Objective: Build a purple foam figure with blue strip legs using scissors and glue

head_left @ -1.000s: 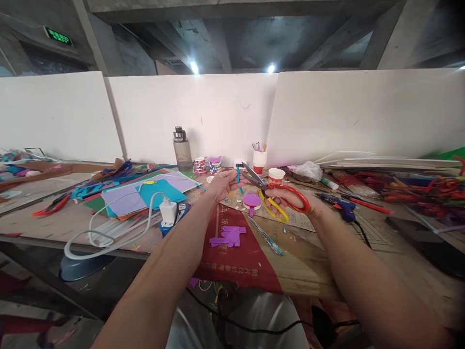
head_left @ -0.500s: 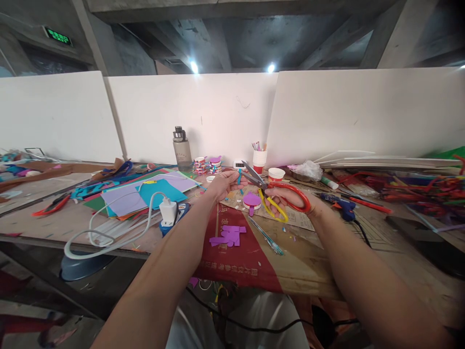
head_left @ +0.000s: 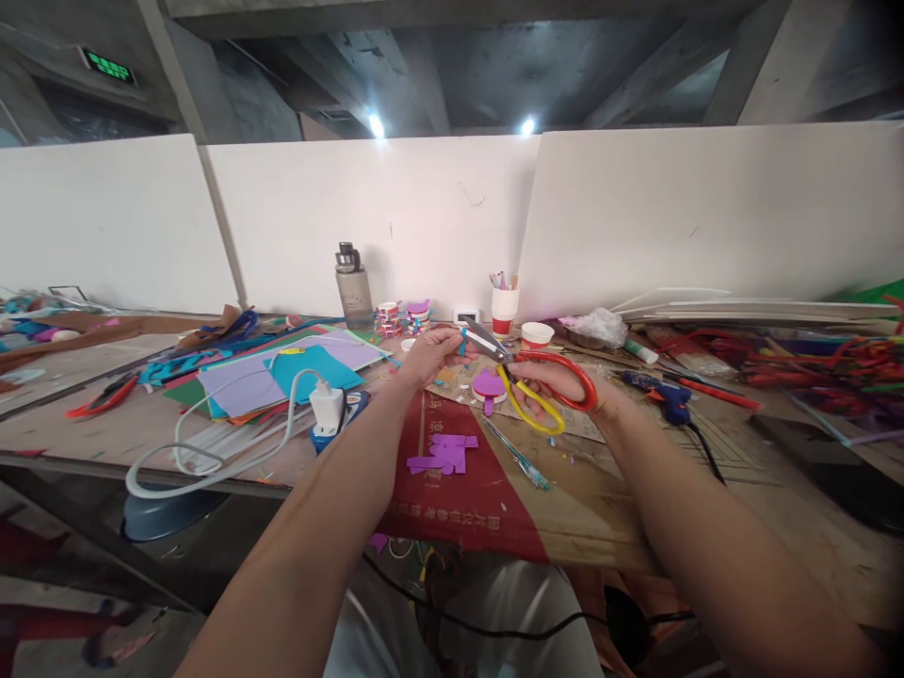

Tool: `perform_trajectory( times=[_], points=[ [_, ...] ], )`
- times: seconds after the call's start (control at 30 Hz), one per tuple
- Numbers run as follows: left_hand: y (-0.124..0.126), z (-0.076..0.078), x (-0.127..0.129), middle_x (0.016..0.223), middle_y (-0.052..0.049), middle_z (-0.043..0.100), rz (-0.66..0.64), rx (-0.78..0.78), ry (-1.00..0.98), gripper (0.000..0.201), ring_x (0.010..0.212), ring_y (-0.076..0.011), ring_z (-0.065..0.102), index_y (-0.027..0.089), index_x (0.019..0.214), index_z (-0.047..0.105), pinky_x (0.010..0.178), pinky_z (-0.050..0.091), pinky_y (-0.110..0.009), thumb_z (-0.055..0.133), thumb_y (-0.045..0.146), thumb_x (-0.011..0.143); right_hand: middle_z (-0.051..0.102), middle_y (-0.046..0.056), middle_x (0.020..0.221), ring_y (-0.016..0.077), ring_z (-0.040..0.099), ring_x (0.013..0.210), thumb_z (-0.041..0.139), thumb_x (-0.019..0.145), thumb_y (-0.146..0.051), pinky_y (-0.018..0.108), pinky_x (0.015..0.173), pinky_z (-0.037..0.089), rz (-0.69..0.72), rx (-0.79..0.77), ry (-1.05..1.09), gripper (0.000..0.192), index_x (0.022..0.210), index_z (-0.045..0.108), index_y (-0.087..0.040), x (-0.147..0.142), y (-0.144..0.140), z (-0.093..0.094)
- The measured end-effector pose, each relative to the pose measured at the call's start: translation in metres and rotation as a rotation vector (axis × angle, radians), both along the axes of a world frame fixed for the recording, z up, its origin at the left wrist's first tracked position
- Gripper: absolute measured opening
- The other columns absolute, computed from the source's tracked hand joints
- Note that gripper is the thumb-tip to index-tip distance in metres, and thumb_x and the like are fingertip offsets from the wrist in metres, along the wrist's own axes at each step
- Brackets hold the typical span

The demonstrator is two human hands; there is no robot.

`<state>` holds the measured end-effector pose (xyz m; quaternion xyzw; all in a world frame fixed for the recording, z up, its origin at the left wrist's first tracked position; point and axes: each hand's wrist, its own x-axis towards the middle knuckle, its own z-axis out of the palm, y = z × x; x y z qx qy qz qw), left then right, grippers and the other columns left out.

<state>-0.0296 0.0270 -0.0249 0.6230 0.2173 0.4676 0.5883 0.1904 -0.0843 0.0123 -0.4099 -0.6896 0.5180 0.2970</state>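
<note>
Centre of the frame, the left hand (head_left: 442, 354) pinches a small blue strip (head_left: 463, 342) between closed fingertips. Just right of it, the right hand (head_left: 545, 382) curls firmly round the handles of the scissors (head_left: 507, 359), blade tips right up at the strip! Below centre lie purple paper pieces (head_left: 446, 455), near a purple-topped disc (head_left: 489, 384).
</note>
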Motion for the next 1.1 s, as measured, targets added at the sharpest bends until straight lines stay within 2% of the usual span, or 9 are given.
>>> perform_trajectory(
  times=[0.2, 0.47, 0.67, 0.73, 0.8, 0.87, 0.97, 1.03, 1.1],
  points=[
    [0.001, -0.001, -0.001, 0.075, -0.005, 0.071, 0.012, 0.014, 0.009, 0.044, 0.067, -0.0142, 0.069, 0.012, 0.079, 0.066, 0.063, 0.056, -0.023, 0.082, 0.049, 0.062, 0.056, -0.004, 0.053, 0.0122, 0.049, 0.037, 0.057, 0.080, -0.053, 0.027, 0.037, 0.039, -0.021, -0.040, 0.038, 0.032, 0.075, 0.052, -0.021, -0.001, -0.001, -0.001],
    [-0.001, 0.001, 0.000, 0.074, -0.004, 0.071, 0.022, 0.022, 0.014, 0.043, 0.068, -0.0143, 0.070, 0.013, 0.078, 0.066, 0.062, 0.056, -0.022, 0.082, 0.049, 0.061, 0.050, -0.004, 0.048, 0.0103, 0.043, 0.036, 0.056, 0.081, -0.054, 0.025, 0.034, 0.037, 0.005, -0.030, 0.042, 0.038, 0.065, 0.051, -0.020, -0.002, -0.003, 0.000],
    [-0.001, 0.001, 0.000, 0.073, -0.004, 0.071, 0.021, 0.015, 0.011, 0.046, 0.066, -0.0138, 0.070, 0.011, 0.081, 0.065, 0.063, 0.056, -0.022, 0.082, 0.049, 0.062, 0.046, -0.004, 0.041, 0.0095, 0.038, 0.033, 0.053, 0.085, -0.054, 0.025, 0.034, 0.034, 0.008, 0.065, -0.035, 0.043, 0.059, 0.048, -0.021, -0.002, -0.002, 0.001],
    [-0.001, 0.002, 0.000, 0.073, -0.005, 0.072, 0.029, 0.009, 0.013, 0.044, 0.067, -0.0140, 0.070, 0.011, 0.081, 0.064, 0.063, 0.056, -0.022, 0.081, 0.048, 0.065, 0.045, -0.004, 0.041, 0.0097, 0.037, 0.033, 0.052, 0.086, -0.055, 0.025, 0.034, 0.033, -0.022, 0.080, -0.028, 0.043, 0.060, 0.049, -0.021, -0.004, -0.001, 0.000],
    [-0.002, 0.003, 0.002, 0.072, -0.005, 0.071, 0.053, -0.019, 0.009, 0.040, 0.066, -0.0140, 0.070, 0.011, 0.081, 0.063, 0.062, 0.056, -0.022, 0.080, 0.046, 0.068, 0.048, -0.004, 0.045, 0.0105, 0.039, 0.034, 0.052, 0.085, -0.056, 0.025, 0.034, 0.034, -0.122, 0.125, -0.025, 0.039, 0.066, 0.051, -0.021, -0.004, 0.001, -0.001],
    [-0.003, 0.003, 0.004, 0.070, -0.005, 0.071, 0.088, -0.073, -0.007, 0.036, 0.065, -0.0140, 0.070, 0.012, 0.080, 0.062, 0.061, 0.056, -0.022, 0.079, 0.042, 0.070, 0.054, -0.001, 0.053, 0.0127, 0.046, 0.038, 0.053, 0.086, -0.054, 0.026, 0.038, 0.037, -0.283, 0.240, -0.162, 0.035, 0.074, 0.056, -0.021, -0.002, 0.007, -0.005],
    [-0.005, 0.002, 0.010, 0.069, -0.005, 0.071, 0.142, -0.165, -0.035, 0.031, 0.064, -0.0138, 0.070, 0.011, 0.080, 0.062, 0.061, 0.056, -0.022, 0.078, 0.037, 0.074, 0.068, 0.009, 0.072, 0.0202, 0.063, 0.061, 0.050, 0.091, -0.041, 0.029, 0.056, 0.047, -0.485, 0.435, -0.705, 0.028, 0.083, 0.065, -0.019, 0.008, 0.021, -0.013],
    [-0.007, 0.001, 0.015, 0.071, -0.007, 0.071, 0.156, -0.213, -0.053, 0.027, 0.066, -0.0138, 0.070, 0.010, 0.082, 0.064, 0.063, 0.056, -0.022, 0.076, 0.034, 0.077, 0.072, 0.015, 0.088, 0.0249, 0.067, 0.082, 0.049, 0.090, -0.031, 0.031, 0.071, 0.048, -0.530, 0.467, -0.950, 0.025, 0.086, 0.069, -0.017, 0.017, 0.030, -0.020],
    [-0.010, 0.001, 0.018, 0.075, -0.008, 0.073, 0.155, -0.252, -0.081, 0.022, 0.069, -0.0140, 0.071, 0.010, 0.084, 0.065, 0.066, 0.057, -0.023, 0.074, 0.030, 0.080, 0.072, 0.018, 0.100, 0.0274, 0.067, 0.093, 0.050, 0.088, -0.027, 0.033, 0.078, 0.048, -0.533, 0.436, -1.038, 0.025, 0.092, 0.072, -0.015, 0.024, 0.035, -0.026]
  ],
)
